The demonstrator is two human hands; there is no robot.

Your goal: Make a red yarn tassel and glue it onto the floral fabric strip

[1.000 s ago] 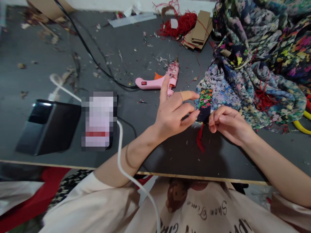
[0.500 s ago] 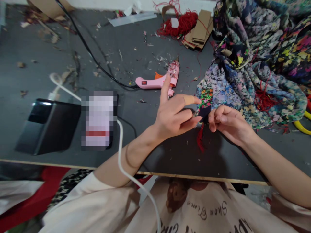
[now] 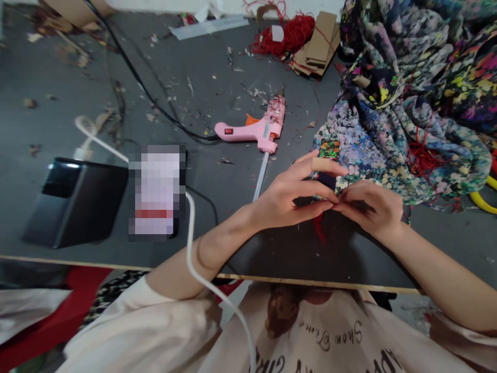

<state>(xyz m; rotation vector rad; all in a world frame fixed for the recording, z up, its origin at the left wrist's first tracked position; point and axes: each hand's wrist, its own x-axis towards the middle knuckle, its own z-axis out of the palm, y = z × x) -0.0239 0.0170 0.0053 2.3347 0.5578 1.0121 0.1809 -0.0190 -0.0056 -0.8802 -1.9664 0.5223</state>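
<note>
My left hand point(image 3: 301, 189) and my right hand point(image 3: 367, 207) meet at their fingertips, thumb and forefinger pinched on each. Whatever lies between the tips is too small to make out. A tan bandage wraps one left finger. Under the left hand lies a small patterned piece point(image 3: 329, 149), flowered at the top and dark below, partly covered by the fingers. A red tassel point(image 3: 320, 229) shows just below the hands. Floral fabric point(image 3: 373, 150) spreads beyond the right hand. The pink glue gun point(image 3: 248, 132) rests left of them, a clear glue stick point(image 3: 262, 176) poking from its back.
A pixelated phone point(image 3: 157, 191) and a black power bank point(image 3: 77, 202) lie at left, with a white cable point(image 3: 192, 248). Red yarn point(image 3: 289, 39) and cardboard pieces point(image 3: 322, 44) sit at the back. Yellow handles point(image 3: 483, 202) show at far right. Scraps litter the grey table point(image 3: 217, 67).
My left hand has moved right and its raised forefinger has come down. Both hands' fingertips now meet in a pinch. The view has shifted slightly.
</note>
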